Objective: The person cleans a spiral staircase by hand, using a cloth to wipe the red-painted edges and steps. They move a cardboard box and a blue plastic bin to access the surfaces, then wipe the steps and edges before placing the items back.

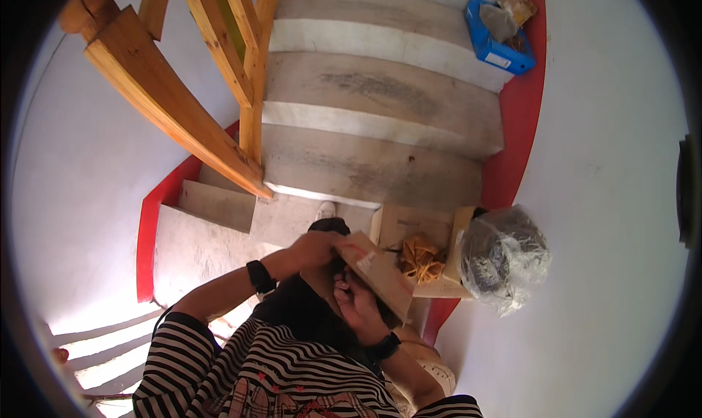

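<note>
A small cardboard box or folded piece of cardboard [378, 273] is tilted across my lap, with red marks and a torn patch on its upper face. My left hand [312, 251] grips its upper left end, fingers partly hidden behind the cardboard. Under the raised face, my right hand [359, 308] has its palm up and fingers curled. Its fingertips sit in a dark gap where I cannot make out whether they pinch something. Just right of the held piece, an orange-brown crumpled bundle [421, 259] lies on an open cardboard carton [400, 218].
A clear plastic bag with dark contents [502, 259] leans at the carton's right side, by the wall. Concrete steps [378, 144] rise ahead, with a wooden banister [175, 111] at left. A blue box [499, 48] holding odds and ends stands on a higher step.
</note>
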Action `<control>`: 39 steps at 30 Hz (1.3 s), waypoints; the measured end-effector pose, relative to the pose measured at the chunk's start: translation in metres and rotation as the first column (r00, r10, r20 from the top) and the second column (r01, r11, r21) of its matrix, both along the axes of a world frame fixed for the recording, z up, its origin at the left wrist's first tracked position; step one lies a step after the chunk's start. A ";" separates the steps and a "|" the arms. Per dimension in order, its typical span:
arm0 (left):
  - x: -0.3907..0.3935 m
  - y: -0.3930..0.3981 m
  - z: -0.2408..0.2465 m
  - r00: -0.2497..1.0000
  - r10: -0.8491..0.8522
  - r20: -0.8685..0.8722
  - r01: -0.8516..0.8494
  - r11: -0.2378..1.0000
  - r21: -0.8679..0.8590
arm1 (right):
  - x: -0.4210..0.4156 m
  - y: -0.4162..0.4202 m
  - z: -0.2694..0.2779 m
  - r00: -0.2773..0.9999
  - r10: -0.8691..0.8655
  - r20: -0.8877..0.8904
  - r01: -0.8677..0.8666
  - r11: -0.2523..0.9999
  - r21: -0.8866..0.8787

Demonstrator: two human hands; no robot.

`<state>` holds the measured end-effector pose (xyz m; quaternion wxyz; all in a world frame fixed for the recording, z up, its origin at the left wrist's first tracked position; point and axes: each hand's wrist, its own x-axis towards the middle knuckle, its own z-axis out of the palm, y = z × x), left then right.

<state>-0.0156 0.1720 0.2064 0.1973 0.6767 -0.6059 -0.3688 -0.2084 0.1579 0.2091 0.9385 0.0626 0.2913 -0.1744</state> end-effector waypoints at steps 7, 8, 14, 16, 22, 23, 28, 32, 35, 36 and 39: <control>-0.003 -0.004 0.023 0.975 0.172 -0.140 -0.145 0.973 0.182 | -0.007 -0.020 0.004 0.941 -0.070 0.332 -0.035 0.954 0.299; -0.003 -0.002 0.017 0.981 0.149 -0.128 -0.134 0.984 0.116 | -0.008 -0.019 0.001 0.937 -0.062 0.344 -0.046 0.954 0.297; -0.003 0.002 0.007 0.992 0.115 -0.044 -0.114 0.993 0.020 | -0.010 -0.031 0.010 0.957 0.135 0.258 -0.186 0.965 0.186; -0.003 -0.001 0.009 0.980 0.164 -0.117 -0.158 0.986 0.056 | -0.009 -0.037 0.016 0.947 0.183 0.263 -0.237 0.953 0.190; -0.004 -0.003 0.015 0.989 0.138 -0.045 -0.135 0.989 0.067 | -0.027 -0.047 0.018 0.931 0.204 0.302 -0.242 0.966 0.095; -0.004 -0.002 0.015 0.988 0.146 -0.050 -0.141 0.986 0.084 | -0.029 -0.048 0.017 0.928 0.194 0.319 -0.234 0.968 0.091; -0.008 -0.008 0.016 0.995 0.058 0.086 -0.064 0.996 0.069 | -0.033 -0.054 0.006 0.956 0.263 0.133 -0.251 0.963 -0.099; -0.007 -0.008 0.007 0.996 0.055 0.075 -0.059 0.997 0.057 | -0.035 -0.055 0.003 0.956 0.235 0.174 -0.227 0.972 -0.066; -0.010 -0.015 0.019 0.996 0.059 0.064 -0.066 0.991 0.112 | -0.037 -0.051 -0.005 0.949 0.185 0.257 -0.180 0.983 -0.041; -0.011 -0.016 0.024 0.996 0.071 0.048 -0.077 0.986 0.145 | -0.036 -0.050 -0.003 0.956 0.173 0.235 -0.178 0.984 0.000; -0.011 -0.015 0.021 0.997 0.038 0.068 -0.047 0.991 0.125 | -0.035 -0.048 0.002 0.981 0.158 0.111 -0.164 0.985 0.051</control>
